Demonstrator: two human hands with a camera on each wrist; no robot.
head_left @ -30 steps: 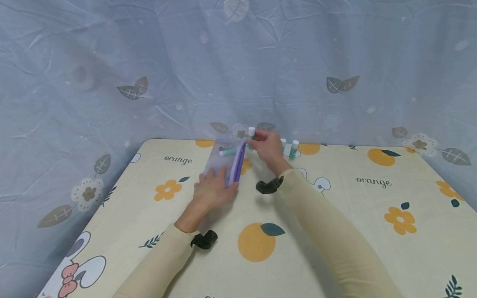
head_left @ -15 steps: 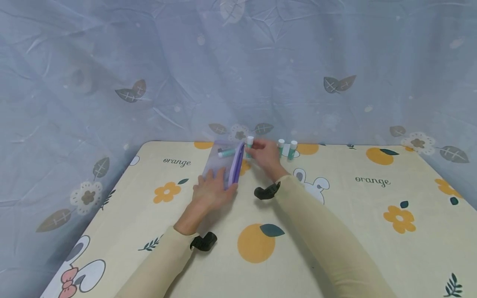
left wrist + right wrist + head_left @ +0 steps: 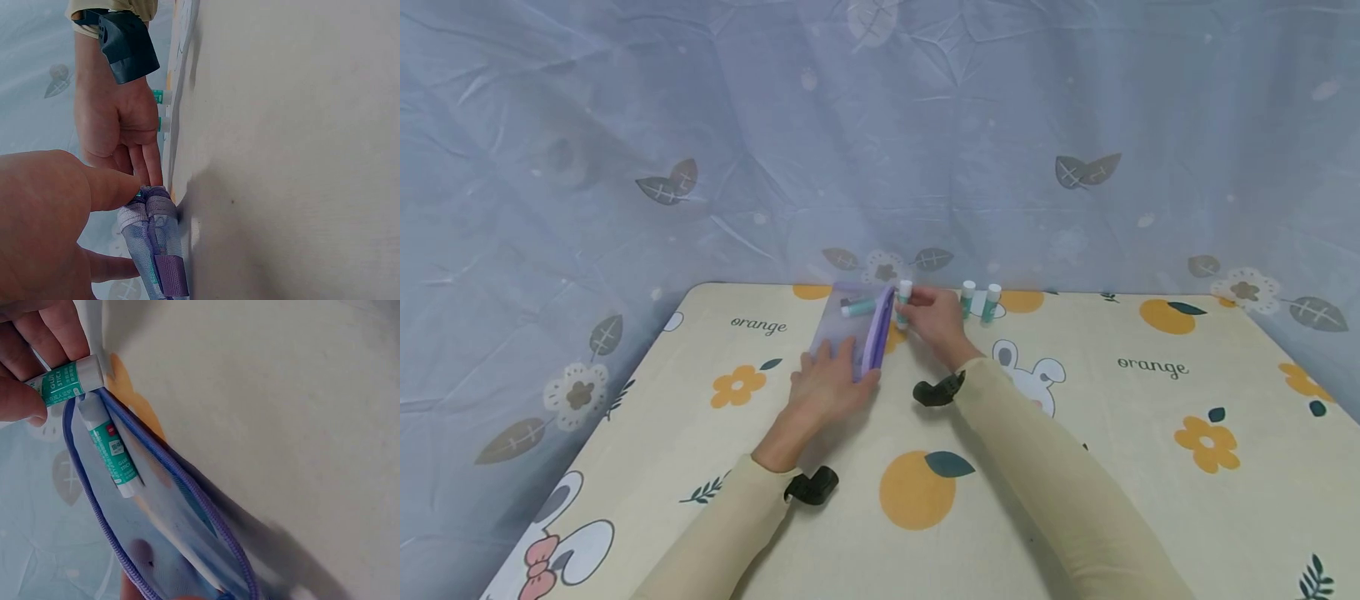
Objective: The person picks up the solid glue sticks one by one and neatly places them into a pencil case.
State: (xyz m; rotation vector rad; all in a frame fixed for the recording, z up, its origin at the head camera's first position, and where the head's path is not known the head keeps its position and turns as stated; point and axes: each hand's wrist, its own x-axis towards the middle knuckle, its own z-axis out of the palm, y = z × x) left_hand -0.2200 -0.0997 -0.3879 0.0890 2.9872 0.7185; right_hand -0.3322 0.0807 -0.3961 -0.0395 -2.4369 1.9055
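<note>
A mesh zip pouch (image 3: 835, 329) with purple edging lies toward the back of the table, its opening facing right. My left hand (image 3: 827, 383) holds its near end, fingers spread over the mesh and thumb at the open edge. Between fingers and thumb, my right hand (image 3: 938, 323) pinches a white-capped green glue stick (image 3: 61, 382) at the far end of the opening. A second glue stick (image 3: 114, 447) lies inside the pouch, seen through the gap in the right wrist view. Two more glue sticks, one nearer (image 3: 967, 298) and one farther right (image 3: 991, 303), stand upright beyond my right hand.
A cream cloth (image 3: 1037, 517) printed with oranges, flowers and rabbits covers the table. Behind it hangs a grey-blue curtain (image 3: 880, 150), close to the table's back edge. Black wrist cameras, left (image 3: 812, 485) and right (image 3: 938, 392), sit on both wrists.
My right hand has lowered the glue stick from above the pouch's far corner to beside its opening. The left hand and the pouch stay in place.
</note>
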